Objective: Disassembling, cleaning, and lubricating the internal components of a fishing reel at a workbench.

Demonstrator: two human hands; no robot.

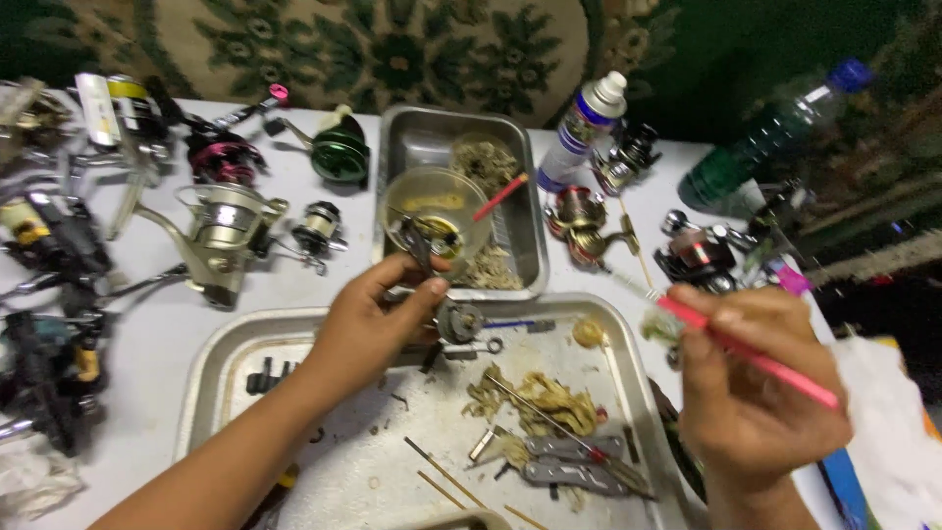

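My left hand (373, 319) pinches a small dark metal reel part (420, 243) and holds it up over the near edge of the small steel pan (412, 137). My right hand (751, 378) grips a pink-handled brush (746, 351), its pale bristle end pointing left toward the part. Below both hands lies a large steel tray (211, 368) with a small round gear piece (459, 321), greasy wadded tissue (545, 397), thin wooden sticks and folding pliers (574, 461).
The small pan holds a clear plastic cup (437, 201), dirty tissue and a red stick. Several fishing reels (231, 231) lie across the white table on the left and back right. A white spray bottle (581, 128) and a green plastic bottle (775, 137) stand behind.
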